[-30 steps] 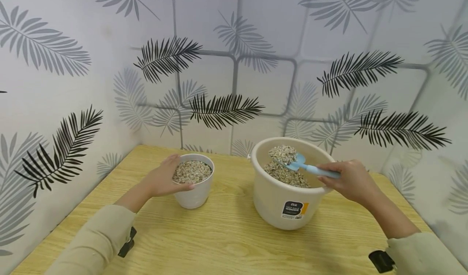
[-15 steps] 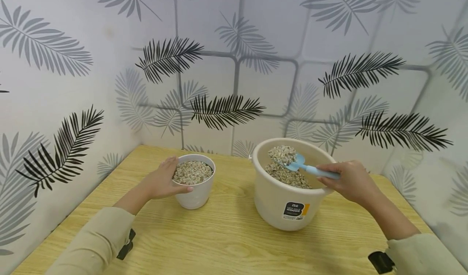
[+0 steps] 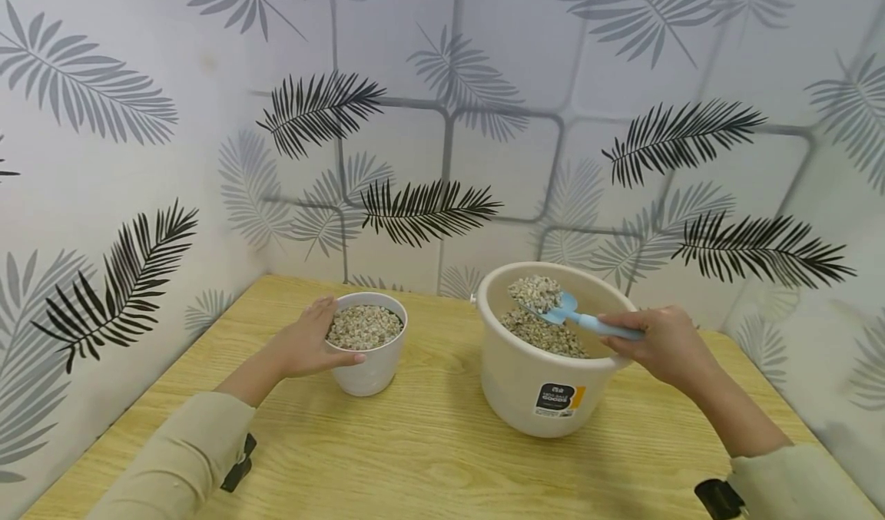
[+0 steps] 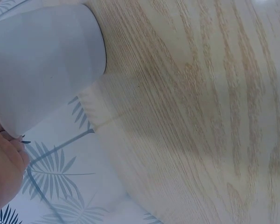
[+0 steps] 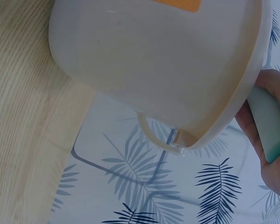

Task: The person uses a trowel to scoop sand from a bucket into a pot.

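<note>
The fingers of the right hand (image 3: pixel 667 343) are curled round the handle of a blue scoop (image 3: pixel 588 321), its blade heaped with pale granules (image 3: pixel 535 293) and held over the mouth of a cream bucket (image 3: pixel 515 389), partly filled with the same material. The left hand (image 3: pixel 304 349) clasps the side of a white pot (image 3: pixel 368 372), thumb in front, fingers behind; granules fill it nearly to the rim. Pot and bucket stand apart on the wood-grain table (image 3: pixel 415 458), before a leaf-patterned wall (image 3: pixel 401 59).

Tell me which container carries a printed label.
The large cream bucket; a black and orange label shows on it, while the small white pot shows none.
</note>
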A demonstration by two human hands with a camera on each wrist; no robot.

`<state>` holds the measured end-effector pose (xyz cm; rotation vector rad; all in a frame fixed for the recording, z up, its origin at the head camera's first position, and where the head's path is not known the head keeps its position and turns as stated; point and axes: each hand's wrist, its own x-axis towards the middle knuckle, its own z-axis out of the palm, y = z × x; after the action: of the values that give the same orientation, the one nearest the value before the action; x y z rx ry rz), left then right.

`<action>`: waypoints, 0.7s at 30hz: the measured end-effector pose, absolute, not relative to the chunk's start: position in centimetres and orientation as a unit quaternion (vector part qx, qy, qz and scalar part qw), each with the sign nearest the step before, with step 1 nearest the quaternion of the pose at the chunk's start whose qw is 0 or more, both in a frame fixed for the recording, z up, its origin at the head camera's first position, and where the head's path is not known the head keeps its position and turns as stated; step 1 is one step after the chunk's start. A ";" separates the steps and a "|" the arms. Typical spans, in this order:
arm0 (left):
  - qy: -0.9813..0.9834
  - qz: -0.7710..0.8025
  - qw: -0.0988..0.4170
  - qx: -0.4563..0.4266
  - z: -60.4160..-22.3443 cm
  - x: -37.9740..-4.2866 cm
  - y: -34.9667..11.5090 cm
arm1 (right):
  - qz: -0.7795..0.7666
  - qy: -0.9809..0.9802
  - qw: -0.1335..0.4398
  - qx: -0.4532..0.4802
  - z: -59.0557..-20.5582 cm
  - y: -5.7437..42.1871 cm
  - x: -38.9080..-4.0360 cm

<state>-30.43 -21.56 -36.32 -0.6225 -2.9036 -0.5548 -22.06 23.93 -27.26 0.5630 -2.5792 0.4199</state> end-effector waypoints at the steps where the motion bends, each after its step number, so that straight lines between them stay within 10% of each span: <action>1: -0.960 -0.183 0.060 -0.205 -36.4 -30.4 -21.6 | 0.152 -0.938 0.234 0.206 -27.3 23.9 -22.1; 21: -0.961 -0.182 0.062 -0.200 -36.3 -30.2 -22.2 | 0.147 -0.934 0.252 0.208 -27.3 23.8 -22.1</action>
<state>-30.18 -22.16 -36.32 -0.6057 -2.9036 -0.5512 -22.14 23.82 -27.33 0.5657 -2.5385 0.3985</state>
